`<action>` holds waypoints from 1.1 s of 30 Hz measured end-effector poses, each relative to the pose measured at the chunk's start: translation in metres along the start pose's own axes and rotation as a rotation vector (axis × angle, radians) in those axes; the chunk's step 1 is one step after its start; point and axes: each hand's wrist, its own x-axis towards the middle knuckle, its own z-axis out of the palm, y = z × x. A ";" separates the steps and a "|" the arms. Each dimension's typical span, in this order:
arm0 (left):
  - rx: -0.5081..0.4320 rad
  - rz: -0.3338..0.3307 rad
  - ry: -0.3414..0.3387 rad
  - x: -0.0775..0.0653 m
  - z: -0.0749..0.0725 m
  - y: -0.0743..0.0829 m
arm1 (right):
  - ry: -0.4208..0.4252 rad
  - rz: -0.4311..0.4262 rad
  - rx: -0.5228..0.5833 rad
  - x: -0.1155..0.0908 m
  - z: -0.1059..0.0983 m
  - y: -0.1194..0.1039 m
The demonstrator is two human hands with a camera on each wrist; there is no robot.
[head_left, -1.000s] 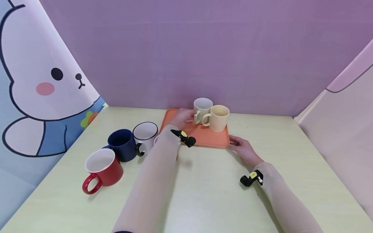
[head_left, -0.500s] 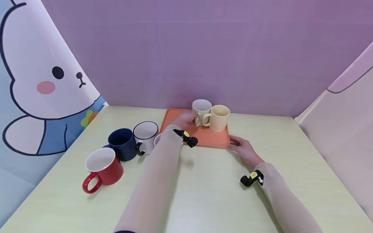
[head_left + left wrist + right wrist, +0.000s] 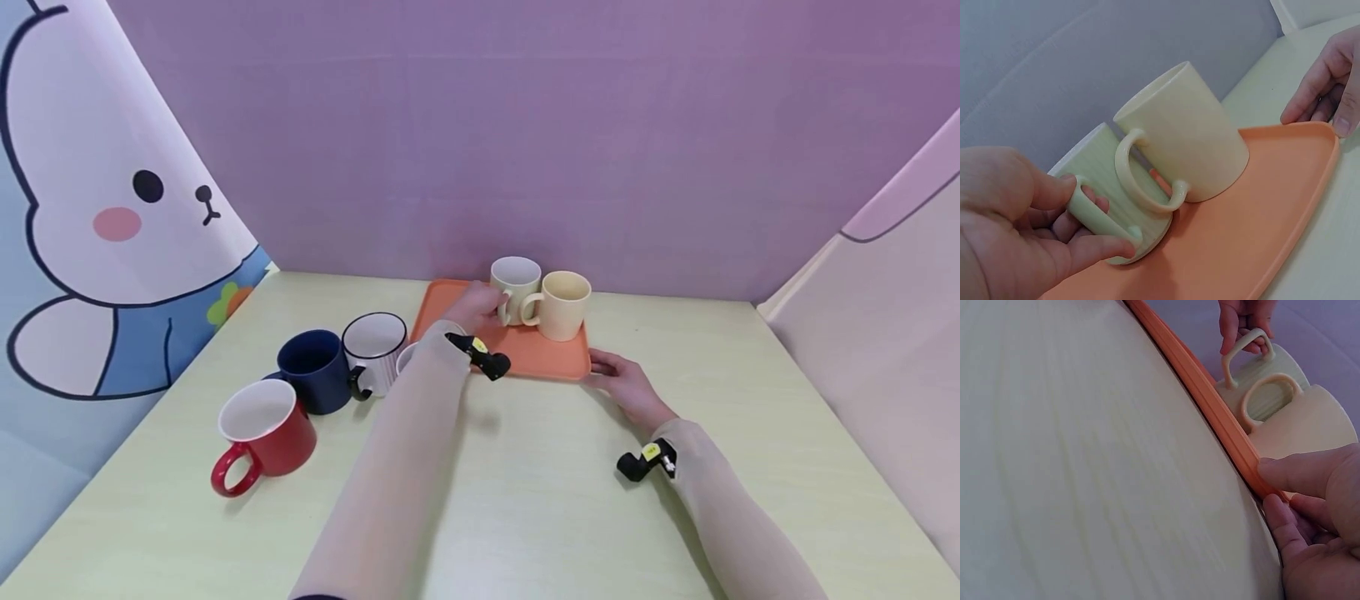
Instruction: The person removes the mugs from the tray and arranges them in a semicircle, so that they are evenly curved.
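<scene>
On the orange tray [image 3: 536, 358] at the back of the table, my left hand [image 3: 478, 307] holds a pale green mug [image 3: 517, 293] by its handle. In the left wrist view, the fingers [image 3: 1054, 219] curl around that handle. Right beside it stands a cream mug [image 3: 566, 308], upright, its handle [image 3: 1147, 181] turned toward the green one. At the tray's front right corner, my right hand [image 3: 626, 383] pinches the rim. The right wrist view shows the thumb [image 3: 1300, 474] over the tray edge [image 3: 1222, 425] and fingertips low against its outer side.
Left of the tray stand a white mug with a dark rim [image 3: 378, 354], a dark blue mug [image 3: 318, 375] and a red mug [image 3: 277, 433]. Another white mug [image 3: 405, 357] is mostly hidden behind my left sleeve. A purple backdrop [image 3: 525, 142] rises behind the table.
My left hand has moved the pale green mug slightly left and nearer along the tray. The right hand stays at the corner, and the other mugs have not moved.
</scene>
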 end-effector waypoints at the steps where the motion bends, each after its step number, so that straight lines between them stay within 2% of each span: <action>1: -0.017 -0.008 0.007 0.001 0.000 0.000 | -0.001 0.000 0.001 0.000 0.000 -0.001; 3: -0.033 -0.014 0.041 0.009 0.001 -0.001 | -0.001 0.001 0.004 0.000 0.000 -0.001; 6: -0.037 -0.029 0.093 0.011 0.002 0.001 | -0.002 -0.002 0.001 0.001 0.000 -0.001; 9: -0.007 -0.024 0.114 0.007 0.000 0.007 | -0.006 -0.005 -0.004 0.002 0.000 0.000; 10: 0.000 -0.031 0.121 -0.001 0.001 0.012 | -0.007 -0.008 -0.007 0.001 0.000 0.000; 17: -0.040 0.019 0.075 -0.016 -0.007 0.025 | 0.005 -0.008 -0.016 -0.003 -0.001 -0.001; 26: -0.180 0.084 0.028 -0.033 -0.027 0.040 | 0.000 -0.029 -0.023 -0.003 -0.003 -0.006; 33: -0.171 0.123 -0.037 -0.060 -0.040 0.048 | -0.003 -0.008 -0.018 -0.003 0.001 -0.002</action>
